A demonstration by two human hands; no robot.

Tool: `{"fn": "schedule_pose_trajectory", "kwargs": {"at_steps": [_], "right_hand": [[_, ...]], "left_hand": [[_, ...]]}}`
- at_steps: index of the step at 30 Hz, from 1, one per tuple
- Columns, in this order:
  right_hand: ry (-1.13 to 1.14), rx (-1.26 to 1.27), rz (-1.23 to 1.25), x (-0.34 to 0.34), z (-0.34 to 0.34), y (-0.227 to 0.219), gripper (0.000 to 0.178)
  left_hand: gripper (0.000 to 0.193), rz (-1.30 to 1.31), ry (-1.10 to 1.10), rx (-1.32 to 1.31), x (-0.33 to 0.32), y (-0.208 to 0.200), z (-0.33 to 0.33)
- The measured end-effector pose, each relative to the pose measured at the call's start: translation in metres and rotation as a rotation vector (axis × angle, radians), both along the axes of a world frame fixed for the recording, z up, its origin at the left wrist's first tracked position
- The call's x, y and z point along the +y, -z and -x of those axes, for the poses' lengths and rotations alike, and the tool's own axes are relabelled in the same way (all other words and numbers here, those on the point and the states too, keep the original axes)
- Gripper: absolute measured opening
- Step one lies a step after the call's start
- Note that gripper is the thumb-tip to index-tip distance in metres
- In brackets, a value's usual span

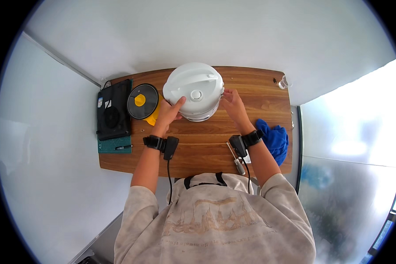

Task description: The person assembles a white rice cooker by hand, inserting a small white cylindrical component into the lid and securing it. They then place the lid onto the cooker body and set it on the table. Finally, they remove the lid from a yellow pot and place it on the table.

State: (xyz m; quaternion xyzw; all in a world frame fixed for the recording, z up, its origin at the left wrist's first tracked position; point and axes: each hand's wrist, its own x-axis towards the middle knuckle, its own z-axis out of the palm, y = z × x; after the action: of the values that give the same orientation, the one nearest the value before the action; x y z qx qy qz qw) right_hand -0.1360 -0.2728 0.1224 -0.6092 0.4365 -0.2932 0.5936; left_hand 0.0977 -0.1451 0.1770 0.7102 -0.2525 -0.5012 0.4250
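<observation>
A white rice cooker (pixel 192 88) with a rounded lid stands at the far middle of the table, its lid down. The lid carries a raised handle and a round vent. My left hand (pixel 168 112) grips the cooker's left side, thumb on top of the lid and fingers lower on the body. At the opposite side, my right hand (pixel 233 103) has its bent fingers against the edge of the lid and body. Part of those fingertips is hidden by the cooker. Close to my left hand stands a yellow pot (pixel 153 118) with a dark glass lid (pixel 150 91) and yellow knob.
On the left, a flat black appliance (pixel 113 110) rests on a green cutting mat (pixel 112 146) with a black pen (pixel 123 147). A screwdriver (pixel 237 163) lies near the front edge. A blue cloth (pixel 273 143) is at the right, a clear glass (pixel 284 83) in the far right corner.
</observation>
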Motion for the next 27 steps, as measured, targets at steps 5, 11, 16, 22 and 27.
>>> {"fn": "schedule_pose_trajectory", "kwargs": {"at_steps": [5,11,16,22,27], "right_hand": [[-0.002,0.102,0.073,0.002,0.001,-0.01,0.051],[-0.012,0.14,0.137,0.002,0.001,-0.013,0.051],[-0.019,0.157,0.14,0.002,0.001,-0.013,0.05],[0.002,0.178,0.198,-0.005,0.006,-0.003,0.052],[-0.04,0.292,0.279,-0.015,0.009,0.014,0.064]], "left_hand": [[0.08,0.021,-0.041,-0.127,0.001,-0.004,0.006],[0.072,0.037,-0.037,-0.065,0.002,0.008,0.004],[0.068,-0.017,-0.048,-0.086,0.004,0.005,0.006],[0.069,-0.015,-0.075,0.081,0.014,0.014,0.007],[0.065,0.083,-0.093,0.215,0.019,0.02,0.003]]}}
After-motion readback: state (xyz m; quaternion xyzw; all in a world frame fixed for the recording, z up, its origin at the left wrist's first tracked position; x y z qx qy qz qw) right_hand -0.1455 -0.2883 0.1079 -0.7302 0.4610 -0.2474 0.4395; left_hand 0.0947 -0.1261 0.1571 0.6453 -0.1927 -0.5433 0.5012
